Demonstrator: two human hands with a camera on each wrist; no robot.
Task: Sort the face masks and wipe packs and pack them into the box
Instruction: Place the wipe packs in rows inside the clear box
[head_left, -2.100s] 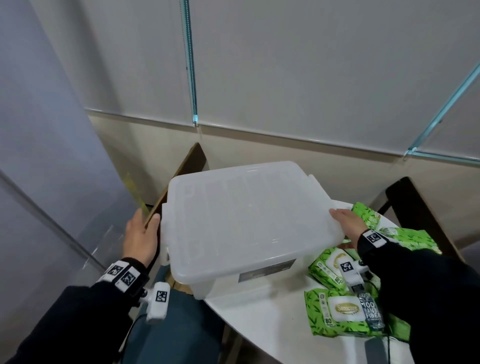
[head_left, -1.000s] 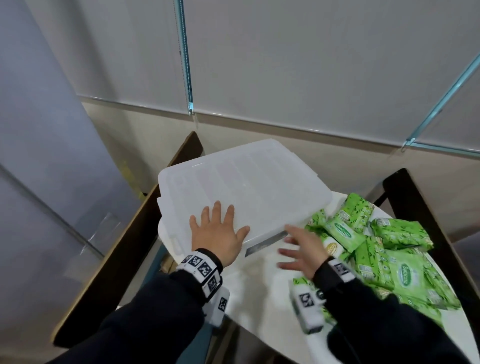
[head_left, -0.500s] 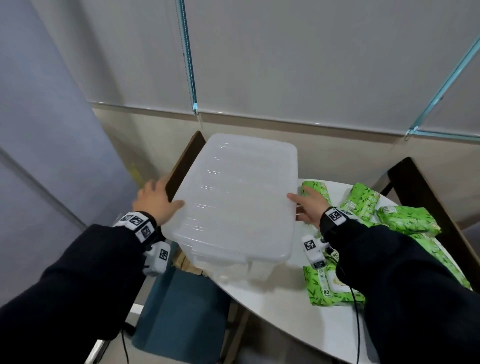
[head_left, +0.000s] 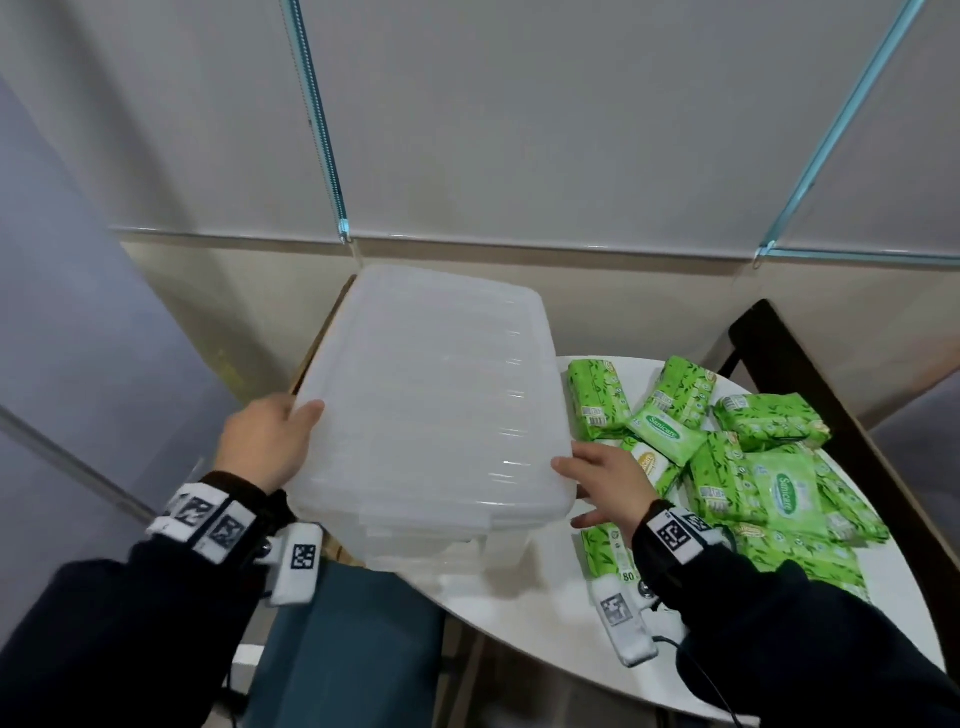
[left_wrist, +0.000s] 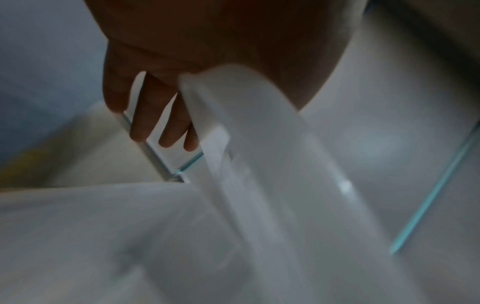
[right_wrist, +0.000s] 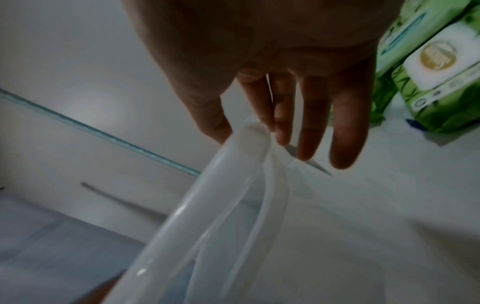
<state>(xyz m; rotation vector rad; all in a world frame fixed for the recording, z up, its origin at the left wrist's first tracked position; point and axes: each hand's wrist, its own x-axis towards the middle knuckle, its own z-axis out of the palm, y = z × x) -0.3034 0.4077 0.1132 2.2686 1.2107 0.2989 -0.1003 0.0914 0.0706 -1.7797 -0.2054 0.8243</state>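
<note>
Head view: left hand (head_left: 265, 447) & right hand (head_left: 608, 480) grip lid (head_left: 431, 395), now raised off box (head_left: 441, 545).

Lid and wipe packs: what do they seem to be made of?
Lid: looks like translucent frosted plastic, semi-gloss; the box shows faintly through it and glints run along its ridges. Wipe packs: probably soft printed plastic film, glossy, with creases and crimped ends.

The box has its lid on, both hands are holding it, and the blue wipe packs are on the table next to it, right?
Nearly. The wipe packs are green, not blue, as the head view shows. The rest holds: lid on the box, left hand and right hand holding it.
</note>
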